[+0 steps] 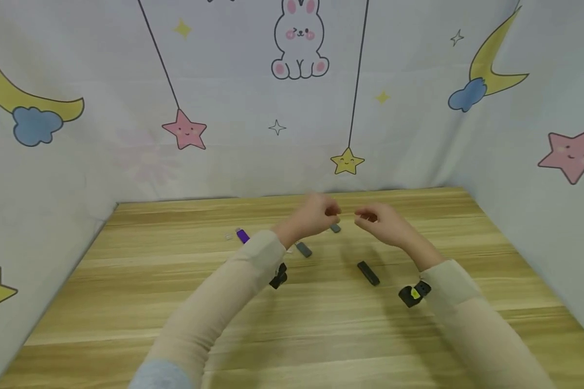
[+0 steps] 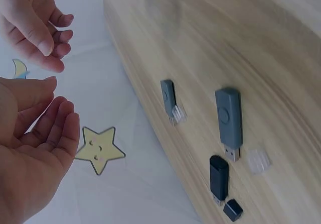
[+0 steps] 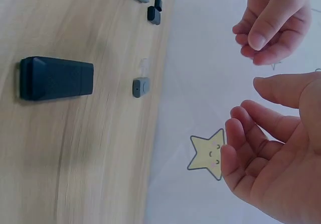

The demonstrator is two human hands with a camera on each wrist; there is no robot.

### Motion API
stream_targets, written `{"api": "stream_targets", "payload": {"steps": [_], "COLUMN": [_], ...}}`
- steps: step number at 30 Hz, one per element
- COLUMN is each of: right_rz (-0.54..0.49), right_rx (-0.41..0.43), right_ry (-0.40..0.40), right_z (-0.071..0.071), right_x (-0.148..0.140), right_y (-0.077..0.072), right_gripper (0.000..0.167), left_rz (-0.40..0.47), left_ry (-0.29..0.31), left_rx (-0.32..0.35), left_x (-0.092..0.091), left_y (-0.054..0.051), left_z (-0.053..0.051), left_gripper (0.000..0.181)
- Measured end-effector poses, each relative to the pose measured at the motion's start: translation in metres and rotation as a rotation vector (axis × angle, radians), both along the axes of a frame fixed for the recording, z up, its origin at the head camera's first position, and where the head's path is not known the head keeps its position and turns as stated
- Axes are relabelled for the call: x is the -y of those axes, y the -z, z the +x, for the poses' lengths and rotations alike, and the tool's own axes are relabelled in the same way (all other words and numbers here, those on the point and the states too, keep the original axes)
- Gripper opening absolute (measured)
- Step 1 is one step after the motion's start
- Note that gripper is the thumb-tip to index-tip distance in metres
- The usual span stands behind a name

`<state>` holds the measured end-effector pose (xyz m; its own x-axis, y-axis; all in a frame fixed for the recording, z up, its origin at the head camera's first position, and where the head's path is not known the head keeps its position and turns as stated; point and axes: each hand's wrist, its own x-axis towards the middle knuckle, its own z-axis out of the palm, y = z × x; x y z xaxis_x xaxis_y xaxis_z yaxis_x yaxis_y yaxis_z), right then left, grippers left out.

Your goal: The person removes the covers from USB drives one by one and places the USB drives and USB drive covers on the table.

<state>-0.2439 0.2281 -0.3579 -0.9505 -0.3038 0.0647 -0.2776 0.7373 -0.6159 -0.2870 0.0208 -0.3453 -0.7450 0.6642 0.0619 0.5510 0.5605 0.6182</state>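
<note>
My left hand point(image 1: 314, 216) and right hand point(image 1: 383, 222) hover over the back of the table, fingertips facing each other with a small gap between. Both have loosely bent fingers and hold nothing. Below them lies a grey USB stick point(image 1: 335, 228), partly hidden by the left hand. A second grey USB stick point(image 2: 229, 116) has its metal plug bare and a clear cap point(image 2: 258, 161) beside it. A small black USB stick point(image 2: 218, 178) lies uncapped by its black cap point(image 2: 232, 210). Nearer me is a larger black USB stick point(image 3: 57, 78).
A purple USB stick point(image 1: 243, 235) lies left of my left forearm, with a small clear cap point(image 1: 229, 236) near its plug. Behind the wooden table point(image 1: 175, 302) hangs a white printed curtain point(image 1: 243, 162), which also closes off both sides.
</note>
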Motion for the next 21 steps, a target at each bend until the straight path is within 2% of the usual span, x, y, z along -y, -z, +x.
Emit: {"api": "stream_targets", "payload": {"steps": [10,15,21], "right_rz": [-0.015,-0.010,-0.013], "right_rx": [-0.041,-0.038,-0.011], "right_ry": [-0.012,0.009,0.029], "right_z": [0.035,0.046,0.053], "right_x": [-0.011,-0.014,-0.018], "right_y": [-0.004,0.004,0.016], "right_gripper": [0.034,0.033,0.034], "left_rz": [0.041,0.067,0.073], "left_ry": [0.077,0.081,0.097], "left_rx": [-0.008,0.007,0.045], "left_x": [-0.015,-0.024,-0.031], "left_y": [0.010,0.019,0.030], "left_z": [0.018,0.025,0.029], "left_gripper": [0.020,0.020,0.020]}}
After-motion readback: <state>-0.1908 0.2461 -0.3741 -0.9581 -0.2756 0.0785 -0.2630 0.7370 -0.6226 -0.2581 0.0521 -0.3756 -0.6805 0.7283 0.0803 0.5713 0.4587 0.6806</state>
